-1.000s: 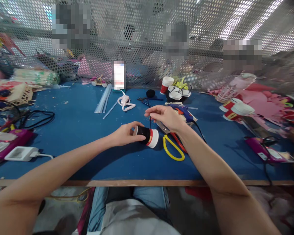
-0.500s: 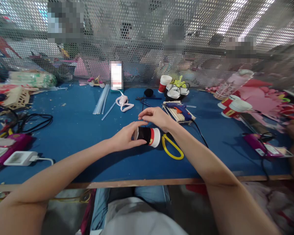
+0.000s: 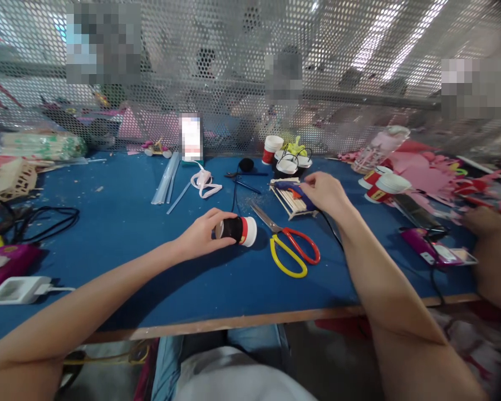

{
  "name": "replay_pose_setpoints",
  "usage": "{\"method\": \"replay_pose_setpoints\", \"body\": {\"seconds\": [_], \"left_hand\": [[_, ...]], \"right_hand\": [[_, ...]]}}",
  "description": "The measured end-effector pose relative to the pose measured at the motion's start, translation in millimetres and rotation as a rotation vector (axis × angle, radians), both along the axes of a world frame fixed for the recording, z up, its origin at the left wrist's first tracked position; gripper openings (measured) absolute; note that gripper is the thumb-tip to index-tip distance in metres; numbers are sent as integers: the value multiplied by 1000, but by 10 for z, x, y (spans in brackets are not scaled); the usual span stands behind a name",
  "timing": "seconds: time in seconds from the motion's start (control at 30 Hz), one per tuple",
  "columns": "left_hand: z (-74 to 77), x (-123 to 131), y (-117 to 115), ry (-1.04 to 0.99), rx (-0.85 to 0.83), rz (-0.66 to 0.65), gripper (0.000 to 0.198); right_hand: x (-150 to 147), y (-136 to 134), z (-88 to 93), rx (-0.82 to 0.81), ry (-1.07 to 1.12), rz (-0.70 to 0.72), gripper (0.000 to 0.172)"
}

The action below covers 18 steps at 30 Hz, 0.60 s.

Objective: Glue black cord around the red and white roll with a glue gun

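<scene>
My left hand (image 3: 204, 234) is closed round a paper cup (image 3: 249, 231) lying on its side, its red band and white rim facing right. Black yarn (image 3: 232, 229) is wrapped about the cup's middle, and a strand runs back to a small black yarn ball (image 3: 246, 165). My right hand (image 3: 326, 192) has its fingers closed at the back end of a blue glue gun (image 3: 287, 188) with an orange trigger. The gun lies on a small wooden-stick rack (image 3: 291, 207). Between the hands rest open-bladed scissors (image 3: 282, 229) with one red and one yellow handle.
Clear glue sticks (image 3: 166, 181) and a white ribbon (image 3: 203, 182) lie at back left. Several cups (image 3: 272, 149) stand behind the rack. A purple device (image 3: 426, 245) and another person's hand (image 3: 488, 223) are at right. Perforated metal screen (image 3: 234, 83) closes the back.
My right hand has left the cup and moved right to the glue gun, uncovering the scissors. My left hand still holds the cup. The whole view has shifted slightly.
</scene>
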<state>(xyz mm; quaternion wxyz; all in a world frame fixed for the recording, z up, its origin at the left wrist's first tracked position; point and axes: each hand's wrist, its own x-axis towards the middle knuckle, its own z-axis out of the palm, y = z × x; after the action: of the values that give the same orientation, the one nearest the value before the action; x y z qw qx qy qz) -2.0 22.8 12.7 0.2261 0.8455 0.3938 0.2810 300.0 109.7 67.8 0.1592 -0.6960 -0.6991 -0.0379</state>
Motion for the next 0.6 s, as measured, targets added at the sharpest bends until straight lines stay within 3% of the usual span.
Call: {"method": "replay_pose_setpoints", "body": {"seconds": [0.1, 0.23, 0.5, 0.6], "left_hand": [[-25, 14, 19, -18, 6, -2, 49], [-78, 22, 18, -56, 17, 10, 48], [-164, -39, 54, -134, 18, 30, 47], [-175, -36, 80, -145, 18, 21, 48]], "right_hand": [[118, 136, -185, -129, -64, -32, 25], [83, 193, -345, -144, -43, -54, 27], [102, 126, -335, -47, 191, -137, 48], [21, 25, -265, -5, 384, -70, 46]]}}
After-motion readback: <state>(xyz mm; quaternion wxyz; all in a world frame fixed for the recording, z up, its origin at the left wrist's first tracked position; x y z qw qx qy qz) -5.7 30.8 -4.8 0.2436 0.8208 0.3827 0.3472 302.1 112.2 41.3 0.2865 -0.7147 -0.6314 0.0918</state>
